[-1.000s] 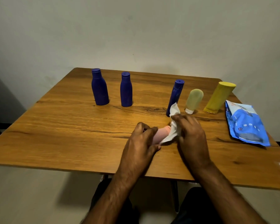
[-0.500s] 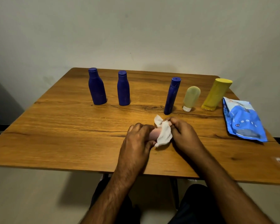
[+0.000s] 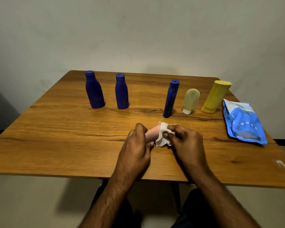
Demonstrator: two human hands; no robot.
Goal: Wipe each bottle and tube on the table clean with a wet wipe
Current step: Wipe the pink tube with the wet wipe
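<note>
**Pink tube held in both hands, wipe wrapped round its far end**

The left hand is curled round the near end of a small pale pink plastic tube, which lies slanted just above the wooden table near its front edge; the right hand pinches a crumpled white wet wipe against the tube's far end, its fingers bent round the cloth; the wipe covers the tip of the tube, and whether a cap sits under it cannot be told.

Behind the hands a row of containers stands across the table; at the left, a dark blue plastic bottle with a rounded shoulder, and just beside it a second dark blue bottle of the same shape, the two apart and not touching; further right, a slim dark blue cylindrical bottle with a flat cap; next to it a translucent pale yellow tube standing on its white cap; then a tall yellow tube standing with its wide flat end up.

At the right edge of the table a blue and white soft pack of wipes lies flat, near the yellow tube but not touching it; a plain pale wall rises behind the table.
</note>
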